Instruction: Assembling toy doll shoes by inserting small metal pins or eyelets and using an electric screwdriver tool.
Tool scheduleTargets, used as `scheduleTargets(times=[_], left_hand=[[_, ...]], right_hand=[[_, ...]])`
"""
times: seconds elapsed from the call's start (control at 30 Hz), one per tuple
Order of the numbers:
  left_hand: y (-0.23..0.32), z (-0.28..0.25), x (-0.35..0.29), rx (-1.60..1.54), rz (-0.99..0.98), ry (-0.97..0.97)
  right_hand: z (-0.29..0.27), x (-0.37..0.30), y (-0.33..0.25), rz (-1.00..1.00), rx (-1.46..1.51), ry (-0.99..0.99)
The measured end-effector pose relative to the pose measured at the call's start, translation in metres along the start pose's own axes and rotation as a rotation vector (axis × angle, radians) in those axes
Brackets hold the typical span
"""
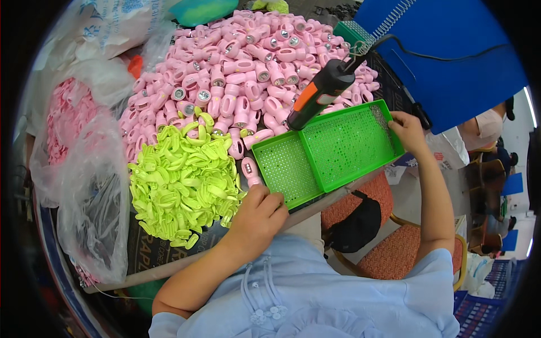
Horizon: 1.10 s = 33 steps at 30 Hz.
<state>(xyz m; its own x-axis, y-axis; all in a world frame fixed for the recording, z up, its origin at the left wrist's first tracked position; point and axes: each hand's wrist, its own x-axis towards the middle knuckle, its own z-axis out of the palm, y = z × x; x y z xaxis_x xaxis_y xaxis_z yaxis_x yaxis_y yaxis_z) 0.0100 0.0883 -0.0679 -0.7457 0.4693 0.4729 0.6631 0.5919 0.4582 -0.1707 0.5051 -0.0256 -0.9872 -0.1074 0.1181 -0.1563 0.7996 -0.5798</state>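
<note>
My left hand is closed at the table's near edge, its fingertips around the lower end of a pink toy flashlight. The flashlight points away from me, beside the left end of a green two-part tray. My right hand has its fingers bent over the tray's right rim, beside small grey pieces that look like screws. Above the tray's divider hangs a black and orange electric screwdriver, touched by neither hand. Left of my left hand lies a heap of yellow-green plastic parts.
A large pile of pink flashlights covers the table's far part. Clear plastic bags stand at the left. A coiled spring and black cable lead to the screwdriver, in front of a blue panel. Chairs stand at the right.
</note>
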Motion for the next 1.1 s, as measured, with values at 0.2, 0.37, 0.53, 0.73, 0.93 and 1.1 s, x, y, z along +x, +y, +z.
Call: scheduleTargets(times=[0.2,0.37,0.53,0.73,0.93,1.1], left_hand=[[-0.005,0.001,0.003,0.007,0.052,-0.009],[-0.008,0.001,0.003,-0.017,0.069,-0.001],[-0.009,0.0,0.003,-0.041,0.06,0.001],[-0.008,0.0,0.003,-0.054,0.04,0.032],[-0.006,-0.005,0.0,-0.012,0.035,-0.005],[-0.003,-0.015,-0.003,0.031,-0.011,-0.034]], right_hand=[[-0.007,0.004,-0.006,0.004,-0.093,-0.05],[0.003,-0.004,0.006,0.004,-0.077,-0.042],[0.007,-0.007,0.011,-0.042,-0.059,-0.006],[0.008,-0.007,0.001,0.129,-0.12,-0.091],[0.012,-0.008,0.004,0.108,-0.057,-0.069],[0.016,-0.011,-0.005,0.051,-0.13,0.02]])
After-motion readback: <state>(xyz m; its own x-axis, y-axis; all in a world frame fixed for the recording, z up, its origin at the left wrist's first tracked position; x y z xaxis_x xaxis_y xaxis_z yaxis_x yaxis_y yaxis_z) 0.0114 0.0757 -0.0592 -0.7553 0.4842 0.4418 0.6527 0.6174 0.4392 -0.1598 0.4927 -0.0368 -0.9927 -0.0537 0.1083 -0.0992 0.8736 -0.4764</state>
